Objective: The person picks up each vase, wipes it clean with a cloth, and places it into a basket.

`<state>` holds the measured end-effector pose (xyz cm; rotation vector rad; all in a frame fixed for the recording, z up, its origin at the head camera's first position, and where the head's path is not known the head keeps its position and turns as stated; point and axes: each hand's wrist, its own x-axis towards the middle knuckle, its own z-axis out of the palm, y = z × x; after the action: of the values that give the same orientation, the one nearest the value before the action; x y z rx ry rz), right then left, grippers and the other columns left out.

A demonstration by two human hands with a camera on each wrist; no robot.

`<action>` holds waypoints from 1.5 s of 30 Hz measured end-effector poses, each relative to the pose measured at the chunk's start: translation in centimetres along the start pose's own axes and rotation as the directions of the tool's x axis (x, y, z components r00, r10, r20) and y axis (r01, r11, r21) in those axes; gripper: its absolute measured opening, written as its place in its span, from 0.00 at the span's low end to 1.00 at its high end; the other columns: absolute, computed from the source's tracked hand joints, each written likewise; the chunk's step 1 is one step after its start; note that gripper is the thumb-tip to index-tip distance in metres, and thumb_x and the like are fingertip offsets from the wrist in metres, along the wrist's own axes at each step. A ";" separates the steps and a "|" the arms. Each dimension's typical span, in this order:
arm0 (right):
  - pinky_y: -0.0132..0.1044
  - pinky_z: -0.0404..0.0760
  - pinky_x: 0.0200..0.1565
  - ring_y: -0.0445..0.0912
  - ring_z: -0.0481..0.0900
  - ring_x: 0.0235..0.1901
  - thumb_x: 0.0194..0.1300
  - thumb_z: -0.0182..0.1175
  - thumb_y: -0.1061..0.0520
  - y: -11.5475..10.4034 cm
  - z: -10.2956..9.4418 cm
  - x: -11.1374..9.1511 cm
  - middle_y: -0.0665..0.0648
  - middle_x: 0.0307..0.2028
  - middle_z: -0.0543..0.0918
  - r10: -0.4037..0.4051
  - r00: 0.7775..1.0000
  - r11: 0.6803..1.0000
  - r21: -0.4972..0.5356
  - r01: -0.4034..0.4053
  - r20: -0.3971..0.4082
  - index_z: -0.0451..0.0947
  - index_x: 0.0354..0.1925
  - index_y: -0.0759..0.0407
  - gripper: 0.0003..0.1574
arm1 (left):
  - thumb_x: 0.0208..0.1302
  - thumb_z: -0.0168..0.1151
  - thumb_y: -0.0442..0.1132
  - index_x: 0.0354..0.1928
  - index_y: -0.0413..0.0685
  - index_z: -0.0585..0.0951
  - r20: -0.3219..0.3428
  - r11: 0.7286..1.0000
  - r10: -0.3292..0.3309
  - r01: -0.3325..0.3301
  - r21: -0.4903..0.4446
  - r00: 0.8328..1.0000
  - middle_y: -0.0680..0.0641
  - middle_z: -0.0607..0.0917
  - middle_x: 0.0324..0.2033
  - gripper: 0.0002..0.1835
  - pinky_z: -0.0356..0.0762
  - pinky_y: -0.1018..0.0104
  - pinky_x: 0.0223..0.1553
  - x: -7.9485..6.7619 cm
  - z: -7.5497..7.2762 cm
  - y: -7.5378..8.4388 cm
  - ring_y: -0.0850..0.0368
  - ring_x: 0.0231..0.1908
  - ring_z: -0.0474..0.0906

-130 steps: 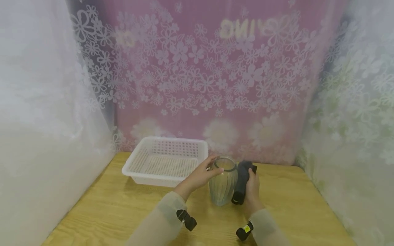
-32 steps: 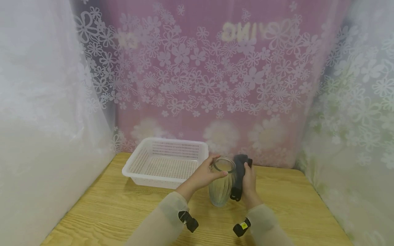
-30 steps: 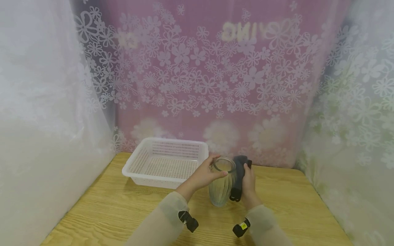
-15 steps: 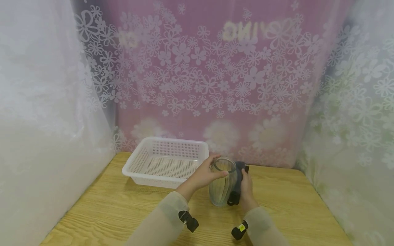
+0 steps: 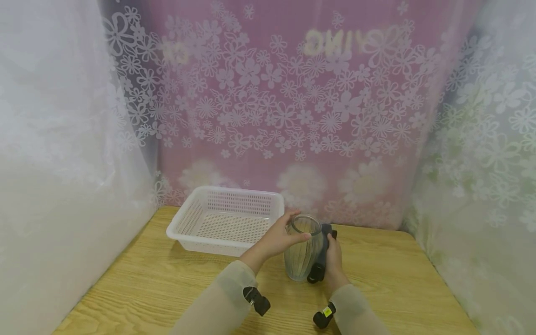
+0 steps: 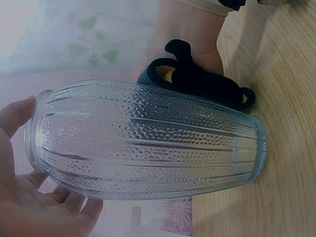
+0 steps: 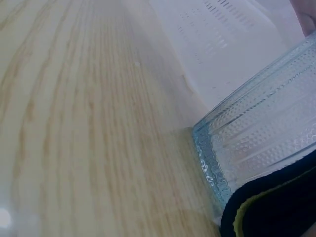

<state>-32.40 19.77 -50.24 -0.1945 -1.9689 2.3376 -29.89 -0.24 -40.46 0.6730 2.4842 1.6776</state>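
Note:
A clear ribbed glass vase (image 5: 298, 260) stands upright on the wooden table. Around its neck my left hand (image 5: 276, 237) grips it, thumb near the rim and fingers on the far side. My right hand (image 5: 333, 261) holds a folded dark cloth (image 5: 320, 263) against the vase's right side. Yellow shows inside the cloth's folds (image 6: 169, 75) in the left wrist view, where bumpy texture covers the glass (image 6: 148, 148). The right wrist view has the vase's bluish base (image 7: 210, 158) on the table, with the cloth (image 7: 276, 210) beside it; most right-hand fingers are hidden.
A white perforated plastic basket (image 5: 201, 243) sits to the left of the vase, close to my left hand. Behind the wooden table (image 5: 167, 288) hangs a pink flowered curtain (image 5: 268, 116). Pale sheets (image 5: 63, 163) enclose both sides.
Over the last second my right hand has slid the cloth down the vase's side and slightly nearer to me; before that it had moved up. My left hand keeps its grip on the vase.

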 end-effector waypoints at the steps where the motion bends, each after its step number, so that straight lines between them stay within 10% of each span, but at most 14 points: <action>1: 0.45 0.59 0.70 0.51 0.62 0.65 0.81 0.29 0.38 0.0 0.0 0.0 0.59 0.66 0.63 -0.002 1.000 1.000 0.003 0.002 0.002 0.49 0.74 0.61 0.38 | 0.62 0.69 0.59 0.76 0.62 0.61 0.000 1.000 0.001 -0.001 0.000 1.000 0.44 0.62 0.74 0.44 0.61 0.37 0.67 0.0 0.0 0.0 0.41 0.73 0.56; 9: 0.29 0.76 0.49 0.37 0.76 0.46 0.82 0.32 0.40 -0.3 -0.2 -0.3 0.46 0.49 0.74 0.006 1.000 0.995 0.103 -0.007 0.015 0.59 0.63 0.50 0.23 | 0.62 0.70 0.58 0.76 0.62 0.62 0.001 1.000 0.004 -0.004 -0.004 1.000 0.45 0.63 0.74 0.43 0.61 0.38 0.67 0.0 0.0 0.2 0.41 0.73 0.57; 29: 0.32 0.79 0.43 0.42 0.75 0.45 0.81 0.35 0.37 -6.9 -0.8 -2.8 0.53 0.56 0.69 -0.190 0.980 0.981 0.032 0.192 -0.063 0.52 0.74 0.49 0.33 | 0.63 0.67 0.60 0.76 0.65 0.61 0.009 0.999 0.002 -0.002 0.036 1.000 0.47 0.62 0.74 0.42 0.61 0.37 0.67 -0.3 -0.2 0.4 0.41 0.73 0.57; 36: 0.32 0.79 0.42 0.45 0.74 0.45 0.81 0.39 0.39 -9.5 0.3 -4.4 0.53 0.55 0.70 -0.325 0.944 0.945 0.015 0.327 -0.055 0.56 0.72 0.49 0.30 | 0.63 0.68 0.59 0.76 0.65 0.61 0.002 0.999 0.006 -0.007 0.038 1.000 0.48 0.63 0.74 0.42 0.62 0.38 0.67 -0.3 -0.1 0.4 0.42 0.73 0.57; 45: 0.31 0.79 0.36 0.46 0.76 0.38 0.81 0.45 0.49 -10.8 2.0 -5.1 0.56 0.45 0.74 -0.541 0.840 0.840 -0.076 0.538 -0.042 0.65 0.63 0.61 0.23 | 0.63 0.68 0.59 0.76 0.64 0.62 -0.003 0.999 0.005 -0.005 0.032 1.000 0.46 0.63 0.74 0.42 0.61 0.37 0.67 -0.2 0.0 0.4 0.42 0.73 0.57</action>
<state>-27.87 18.95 -39.03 0.2561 -1.7670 1.8815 -29.62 -0.21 -40.15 0.6808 2.5186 1.6445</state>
